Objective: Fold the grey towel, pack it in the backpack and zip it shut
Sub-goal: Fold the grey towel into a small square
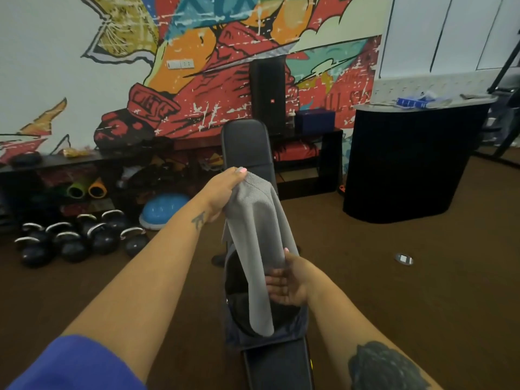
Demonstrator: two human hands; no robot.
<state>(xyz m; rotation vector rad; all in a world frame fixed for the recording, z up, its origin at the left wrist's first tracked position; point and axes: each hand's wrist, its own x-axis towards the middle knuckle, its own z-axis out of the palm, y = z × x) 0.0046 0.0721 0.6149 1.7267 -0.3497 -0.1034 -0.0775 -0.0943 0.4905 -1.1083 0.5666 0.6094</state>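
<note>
The grey towel (254,235) hangs lengthwise in the air, folded into a narrow strip. My left hand (222,192) grips its top end, raised at arm's length. My right hand (289,280) sits lower, fingers spread against the towel's right side near the middle. The towel's bottom end dangles over the dark backpack (239,311), which lies on the black bench below and looks open; most of the bag is hidden behind the cloth and my hand.
A black padded workout bench (278,364) runs away from me to its raised backrest (244,147). Several kettlebells (76,240) and a blue balance dome (161,209) lie on the brown floor at left. A black counter (408,164) stands at right, a low shelf along the mural wall.
</note>
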